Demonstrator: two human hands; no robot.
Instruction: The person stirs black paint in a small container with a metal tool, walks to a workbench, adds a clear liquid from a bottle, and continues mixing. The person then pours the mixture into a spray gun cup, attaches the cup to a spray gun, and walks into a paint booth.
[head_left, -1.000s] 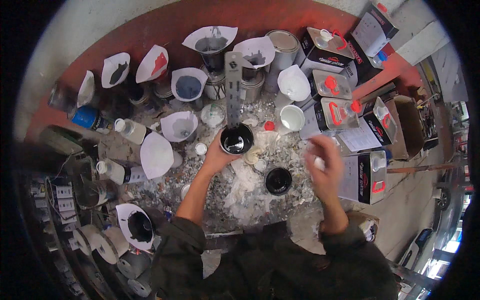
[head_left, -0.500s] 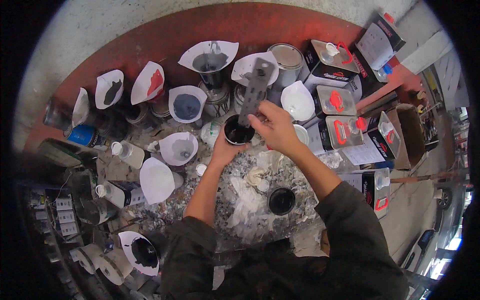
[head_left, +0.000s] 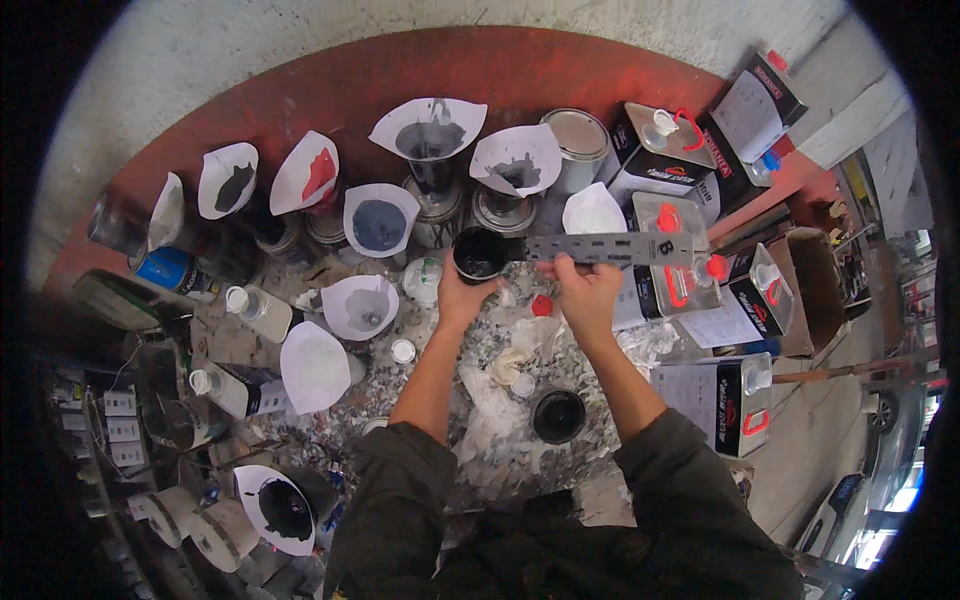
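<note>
My left hand (head_left: 464, 300) is wrapped round a small cup of black paint (head_left: 479, 252) above the middle of the bench. My right hand (head_left: 586, 292) grips a flat grey mixing ruler (head_left: 615, 249) with dark markings and slots. The ruler lies nearly level, and its blackened left end is at the cup's rim. Below my hands, a second round dark cup (head_left: 559, 416) stands on the bench near a crumpled pale cloth (head_left: 492, 412). A small white cap (head_left: 403, 351) lies left of them, and a red cap (head_left: 542, 305) sits by my right hand.
Paper strainer cones with grey, black and red paint stand on cups and cans along the back and left, among them a grey one (head_left: 380, 222). Metal solvent cans (head_left: 745, 400) with red handles crowd the right. White-capped bottles (head_left: 260, 312) stand left. The bench top (head_left: 440, 440) is paint-crusted.
The mixing ruler has swung from upright in the cup to nearly level, pointing right. My right hand has moved lower and to the right. My left hand still holds the cup.
</note>
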